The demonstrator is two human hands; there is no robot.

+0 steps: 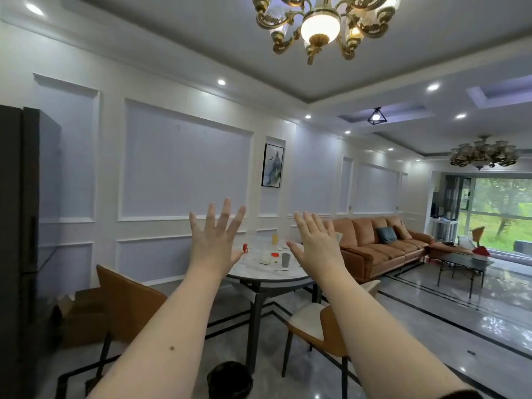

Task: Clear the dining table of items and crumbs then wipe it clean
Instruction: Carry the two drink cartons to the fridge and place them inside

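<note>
Head cam, only one view here. Both arms are stretched straight out in front, palms facing away. The left hand (214, 240) sits just left of center with fingers spread wide and straight, holding nothing. Right hand (316, 243) is just right of center, same deal, fingers straight and fanned, nothing in it. Neither one touches anything.

The table (259, 276) is in the middle of the frame, partly hidden behind the hands, with a pale marble-looking top on dark legs. Stuff on it: a red can (245, 247) near the left hand's thumb, a yellow cup (275, 239) further back, a grey cup (286, 260) toward the front, a red lid (275, 254) just left of the grey cup, and a white thing (264, 257) that might be a napkin or a carton, too blurry to call. Some small scraps are scattered around too.

Brown chair (129, 300) at lower left, another chair (319, 321) with a white seat right of the table. Black bin (229, 380) at the bottom edge. Orange sofa (383, 246) at right, chandelier (319, 24) up top.
</note>
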